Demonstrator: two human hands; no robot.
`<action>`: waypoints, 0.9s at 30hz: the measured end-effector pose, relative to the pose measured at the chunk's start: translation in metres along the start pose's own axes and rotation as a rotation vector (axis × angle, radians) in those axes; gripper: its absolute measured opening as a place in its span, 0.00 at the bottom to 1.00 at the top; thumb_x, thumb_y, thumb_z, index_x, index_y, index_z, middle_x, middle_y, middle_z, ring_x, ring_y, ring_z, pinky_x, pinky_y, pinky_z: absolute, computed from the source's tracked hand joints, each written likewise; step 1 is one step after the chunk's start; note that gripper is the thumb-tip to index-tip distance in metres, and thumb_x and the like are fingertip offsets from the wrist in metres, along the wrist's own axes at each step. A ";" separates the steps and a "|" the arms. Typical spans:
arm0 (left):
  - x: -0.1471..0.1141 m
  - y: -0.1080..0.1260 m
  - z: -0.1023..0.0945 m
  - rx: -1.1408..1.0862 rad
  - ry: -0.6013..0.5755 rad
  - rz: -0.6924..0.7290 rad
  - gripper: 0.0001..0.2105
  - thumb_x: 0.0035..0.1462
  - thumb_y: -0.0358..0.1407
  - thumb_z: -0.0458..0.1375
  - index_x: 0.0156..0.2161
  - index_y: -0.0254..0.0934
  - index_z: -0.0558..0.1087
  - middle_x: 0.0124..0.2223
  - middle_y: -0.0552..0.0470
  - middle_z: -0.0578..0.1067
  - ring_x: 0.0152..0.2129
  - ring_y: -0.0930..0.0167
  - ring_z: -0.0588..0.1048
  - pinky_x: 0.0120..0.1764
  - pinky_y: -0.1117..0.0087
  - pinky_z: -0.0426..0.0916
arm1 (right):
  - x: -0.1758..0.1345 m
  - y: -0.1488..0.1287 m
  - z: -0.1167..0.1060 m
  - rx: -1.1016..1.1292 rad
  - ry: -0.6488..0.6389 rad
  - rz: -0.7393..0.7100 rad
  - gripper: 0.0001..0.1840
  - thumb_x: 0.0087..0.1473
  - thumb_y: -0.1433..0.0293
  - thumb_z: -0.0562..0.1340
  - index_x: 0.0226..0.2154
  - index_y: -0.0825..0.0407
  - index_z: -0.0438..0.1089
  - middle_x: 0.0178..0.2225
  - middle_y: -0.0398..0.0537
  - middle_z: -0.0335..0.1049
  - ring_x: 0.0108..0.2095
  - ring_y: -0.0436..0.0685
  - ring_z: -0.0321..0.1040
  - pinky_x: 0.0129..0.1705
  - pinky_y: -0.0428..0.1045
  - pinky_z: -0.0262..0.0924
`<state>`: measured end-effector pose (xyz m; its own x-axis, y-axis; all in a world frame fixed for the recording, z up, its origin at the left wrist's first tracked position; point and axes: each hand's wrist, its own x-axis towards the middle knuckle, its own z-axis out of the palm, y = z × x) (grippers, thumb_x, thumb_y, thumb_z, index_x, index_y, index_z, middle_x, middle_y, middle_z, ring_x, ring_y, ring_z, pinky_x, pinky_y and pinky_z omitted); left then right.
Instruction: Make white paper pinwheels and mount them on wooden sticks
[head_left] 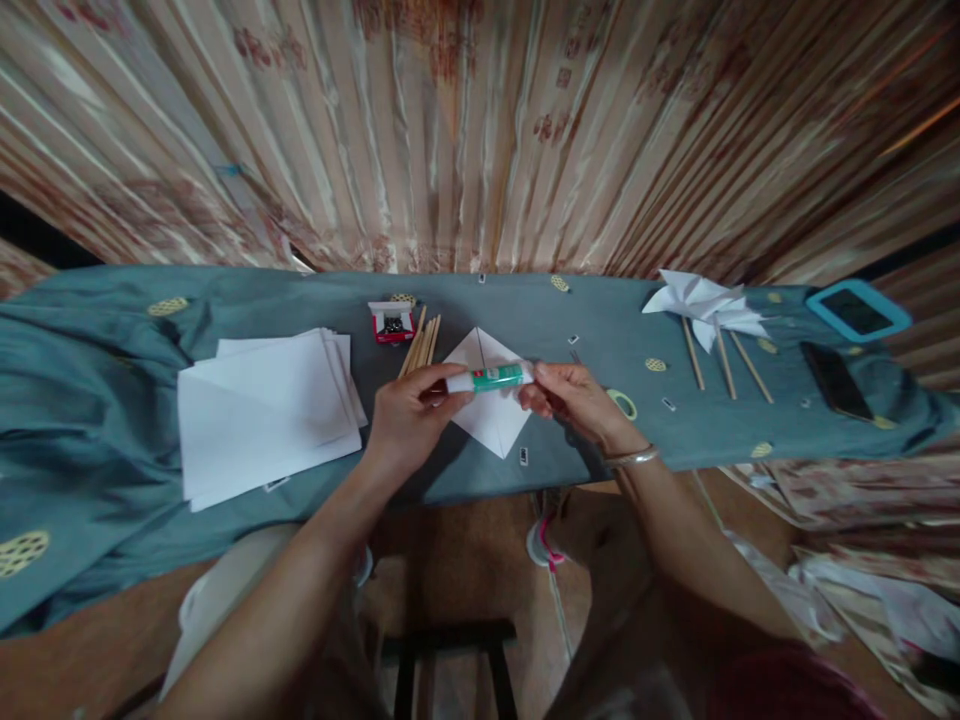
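Note:
A green and white glue stick (496, 378) lies level between my two hands, above the table. My left hand (409, 410) is closed round its white left end, thumb in front. At the other end, the fingers of my right hand (574, 398) pinch the white tip. Below the glue stick is a square of white paper (501, 432) turned like a diamond, with crease lines and cuts or marks along its diagonals; my hands cover part of it. Scissors with a pale green handle (622, 403) lie beside my right hand, partly hidden.
White paper sheets (270, 415) are stacked at left. Behind my left hand are wooden sticks (424, 340) and a red box (393, 323) of small dark pieces. Paper pinwheels (705, 305) on sticks, a phone (836, 380) and a blue-framed device (859, 310) lie at right.

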<state>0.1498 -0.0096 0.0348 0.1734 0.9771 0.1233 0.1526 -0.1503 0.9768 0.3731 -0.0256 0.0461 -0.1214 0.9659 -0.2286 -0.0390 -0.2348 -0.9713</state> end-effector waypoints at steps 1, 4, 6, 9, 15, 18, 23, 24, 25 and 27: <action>0.002 -0.001 -0.007 0.011 0.042 -0.013 0.16 0.47 0.39 0.65 0.42 0.35 0.78 0.39 0.49 0.81 0.31 0.68 0.79 0.37 0.67 0.75 | 0.000 -0.002 0.000 0.005 0.024 -0.008 0.28 0.41 0.45 0.67 0.24 0.55 0.75 0.20 0.44 0.72 0.17 0.44 0.57 0.18 0.43 0.49; 0.007 0.000 -0.034 0.273 0.191 0.035 0.14 0.48 0.38 0.63 0.41 0.37 0.77 0.39 0.51 0.81 0.32 0.68 0.79 0.39 0.67 0.74 | -0.002 -0.006 -0.005 0.001 0.075 -0.014 0.27 0.42 0.46 0.68 0.30 0.55 0.77 0.21 0.44 0.72 0.18 0.45 0.59 0.20 0.43 0.52; 0.008 0.000 -0.052 0.528 0.271 0.110 0.10 0.49 0.37 0.62 0.38 0.38 0.77 0.38 0.51 0.80 0.34 0.67 0.78 0.42 0.65 0.73 | -0.003 -0.007 -0.009 -0.026 0.090 -0.019 0.26 0.43 0.48 0.68 0.30 0.54 0.77 0.22 0.44 0.72 0.19 0.45 0.59 0.21 0.44 0.53; 0.006 -0.002 -0.071 0.820 0.289 0.192 0.08 0.51 0.35 0.59 0.37 0.37 0.75 0.38 0.47 0.78 0.38 0.62 0.77 0.44 0.61 0.72 | -0.004 -0.002 -0.017 -0.085 0.110 -0.065 0.24 0.43 0.49 0.68 0.29 0.54 0.77 0.22 0.44 0.72 0.19 0.46 0.60 0.22 0.44 0.54; -0.002 -0.014 -0.073 1.051 0.160 0.249 0.10 0.50 0.30 0.55 0.40 0.35 0.72 0.40 0.42 0.74 0.43 0.57 0.73 0.48 0.56 0.70 | -0.002 0.017 -0.023 -0.403 0.195 -0.220 0.16 0.50 0.57 0.66 0.33 0.53 0.76 0.25 0.44 0.75 0.23 0.49 0.65 0.27 0.47 0.62; -0.005 -0.020 -0.072 1.103 0.078 0.279 0.12 0.51 0.29 0.53 0.42 0.33 0.72 0.41 0.40 0.73 0.42 0.57 0.72 0.47 0.57 0.70 | -0.010 0.020 -0.016 -0.728 0.138 -0.331 0.10 0.56 0.65 0.61 0.37 0.52 0.76 0.36 0.49 0.78 0.34 0.54 0.73 0.40 0.52 0.67; -0.008 -0.019 -0.071 1.129 0.064 0.347 0.13 0.53 0.32 0.56 0.46 0.35 0.71 0.44 0.41 0.73 0.43 0.56 0.71 0.46 0.55 0.70 | -0.030 0.017 -0.005 -0.980 -0.061 -0.504 0.17 0.54 0.72 0.63 0.48 0.53 0.72 0.53 0.56 0.71 0.56 0.61 0.65 0.60 0.59 0.58; -0.008 -0.017 -0.069 1.113 0.065 0.384 0.14 0.54 0.34 0.57 0.47 0.35 0.70 0.46 0.40 0.72 0.44 0.55 0.71 0.47 0.53 0.70 | -0.033 0.017 -0.005 -1.008 -0.086 -0.499 0.21 0.52 0.72 0.64 0.51 0.53 0.70 0.55 0.57 0.68 0.58 0.62 0.62 0.62 0.60 0.56; -0.010 -0.015 -0.064 1.088 0.053 0.427 0.16 0.55 0.35 0.58 0.49 0.33 0.70 0.48 0.38 0.72 0.46 0.54 0.70 0.47 0.51 0.69 | -0.036 0.017 -0.005 -1.031 -0.110 -0.483 0.25 0.50 0.72 0.66 0.53 0.52 0.68 0.58 0.57 0.65 0.61 0.63 0.59 0.63 0.61 0.55; -0.014 -0.009 -0.049 0.989 -0.024 0.514 0.17 0.56 0.35 0.58 0.50 0.34 0.69 0.50 0.39 0.71 0.49 0.55 0.69 0.50 0.52 0.68 | -0.039 0.019 -0.006 -1.058 -0.153 -0.438 0.32 0.48 0.72 0.67 0.56 0.52 0.65 0.62 0.58 0.59 0.64 0.64 0.54 0.64 0.62 0.53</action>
<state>0.0981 -0.0144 0.0326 0.4555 0.7628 0.4589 0.7633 -0.6000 0.2397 0.3832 -0.0671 0.0363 -0.4245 0.9017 0.0817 0.7345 0.3958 -0.5513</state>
